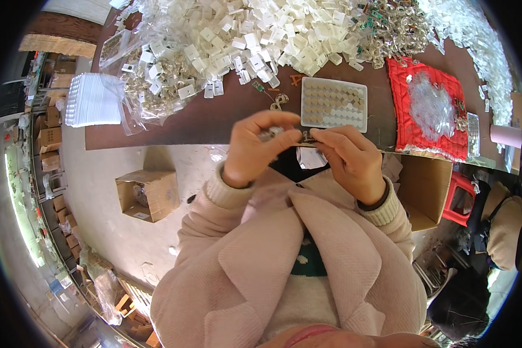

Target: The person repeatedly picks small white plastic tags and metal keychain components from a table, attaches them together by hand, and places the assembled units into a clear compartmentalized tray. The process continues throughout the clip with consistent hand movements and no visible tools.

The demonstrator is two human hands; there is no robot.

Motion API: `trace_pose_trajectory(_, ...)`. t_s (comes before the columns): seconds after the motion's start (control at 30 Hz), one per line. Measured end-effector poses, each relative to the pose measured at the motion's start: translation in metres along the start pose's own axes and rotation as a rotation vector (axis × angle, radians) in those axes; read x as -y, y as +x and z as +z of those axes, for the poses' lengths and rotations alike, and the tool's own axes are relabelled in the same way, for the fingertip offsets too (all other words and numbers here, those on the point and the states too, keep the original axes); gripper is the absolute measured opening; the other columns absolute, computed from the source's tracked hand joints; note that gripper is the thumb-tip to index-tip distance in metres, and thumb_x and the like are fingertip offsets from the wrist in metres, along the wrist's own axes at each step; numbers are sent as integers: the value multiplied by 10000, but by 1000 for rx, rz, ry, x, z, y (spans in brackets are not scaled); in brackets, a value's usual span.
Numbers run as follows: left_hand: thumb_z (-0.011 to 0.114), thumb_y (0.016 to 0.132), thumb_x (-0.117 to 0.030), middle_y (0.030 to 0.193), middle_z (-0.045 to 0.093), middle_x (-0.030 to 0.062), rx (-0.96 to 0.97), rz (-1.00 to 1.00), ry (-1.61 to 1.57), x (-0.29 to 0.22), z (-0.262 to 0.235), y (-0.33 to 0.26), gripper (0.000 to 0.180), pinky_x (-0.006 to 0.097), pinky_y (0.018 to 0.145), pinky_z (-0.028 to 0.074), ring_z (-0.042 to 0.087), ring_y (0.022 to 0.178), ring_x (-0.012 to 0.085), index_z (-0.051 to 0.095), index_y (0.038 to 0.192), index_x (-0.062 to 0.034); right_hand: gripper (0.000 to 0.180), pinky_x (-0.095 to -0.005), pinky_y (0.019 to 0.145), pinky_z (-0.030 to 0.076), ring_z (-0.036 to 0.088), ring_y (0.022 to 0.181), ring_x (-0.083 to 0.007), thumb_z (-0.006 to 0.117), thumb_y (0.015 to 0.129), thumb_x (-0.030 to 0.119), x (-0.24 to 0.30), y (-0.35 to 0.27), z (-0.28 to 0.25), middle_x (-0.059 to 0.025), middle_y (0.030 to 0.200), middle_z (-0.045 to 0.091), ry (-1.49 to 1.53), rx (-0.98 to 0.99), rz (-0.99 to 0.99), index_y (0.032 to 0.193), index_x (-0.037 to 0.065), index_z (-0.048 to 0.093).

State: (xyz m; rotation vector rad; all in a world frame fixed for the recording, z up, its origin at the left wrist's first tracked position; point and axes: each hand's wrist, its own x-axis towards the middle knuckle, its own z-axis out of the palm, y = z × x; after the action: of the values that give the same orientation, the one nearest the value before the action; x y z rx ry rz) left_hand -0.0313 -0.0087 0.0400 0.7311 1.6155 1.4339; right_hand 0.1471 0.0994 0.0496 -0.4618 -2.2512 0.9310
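Over the table's front edge my two hands come together. My right hand (351, 159) is closed in a pinch on a small dark metallic part (307, 136). The fingers of my left hand (254, 148) curl in from the other side, and their tips reach that same part. Something pale shows inside the left hand's curl, too small and blurred to name. Just beyond my fingers sits a white tray (334, 127) with rows of round beige pieces in its pockets. Left of it lie a coiled wire piece (279, 102) and a small green circuit board (258, 86).
A large heap of white plastic housings (243, 35) covers the table's back, with metal parts (394, 35) beside it. At right lies a red quilted cloth (400, 104) bearing clear plastic pieces (432, 104). Stacked white trays (93, 100) stand left. Cardboard boxes (162, 194) and a red stool (461, 197) are below.
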Motion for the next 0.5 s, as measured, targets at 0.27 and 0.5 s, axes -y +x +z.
trace_pose_trajectory(0.27, 756, 837, -333, 848, 724, 105, -347, 403, 1100, -1, -34, 74, 262, 366, 661, 528, 687, 745, 312, 747, 896, -78, 204, -297, 676, 548, 695, 786, -238, 732, 824, -69, -7, -3, 2, -127, 915, 704, 6, -100, 39, 1012, 7, 706)
trace_pose_trajectory(0.5, 753, 812, -420, 848, 730, 111, -364, 244, 1185, 1, -21, 83, 345, 377, 675, 531, 697, 761, 308, 758, 877, -82, 229, -338, 692, 547, 679, 798, -276, 722, 819, -58, -12, -3, -1, -131, 932, 680, 13, -91, 15, 1036, 14, 699)
